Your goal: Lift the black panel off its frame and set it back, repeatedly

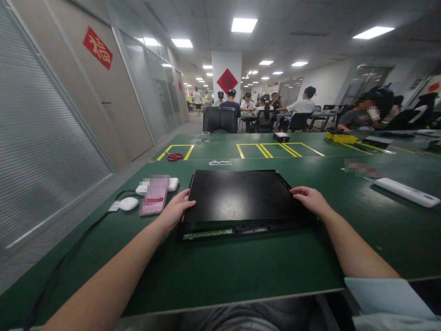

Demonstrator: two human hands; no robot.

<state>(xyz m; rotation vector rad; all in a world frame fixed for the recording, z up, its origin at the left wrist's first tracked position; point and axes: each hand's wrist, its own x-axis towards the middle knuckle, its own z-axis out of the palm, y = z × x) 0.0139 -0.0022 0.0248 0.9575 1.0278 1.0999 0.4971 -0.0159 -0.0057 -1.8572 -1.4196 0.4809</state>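
A black flat display panel (237, 195) lies over a black frame (265, 227), slightly offset from it. Along the frame's near edge a green circuit board (208, 234) shows. My left hand (177, 209) grips the panel's left edge, thumb on top and fingers beneath or along the side. On the opposite side, my right hand (312, 200) pinches the right edge near its middle, thumb and fingers closed on it. How far the panel is lifted from the frame on the far side is hidden.
Left of the panel lie a pink phone (155, 195), a white round device (128, 203) and a black cable (74, 248). Red-handled scissors (175, 156) and a small plastic packet (220, 162) are beyond. A white power strip (406, 192) lies right. People sit in the background.
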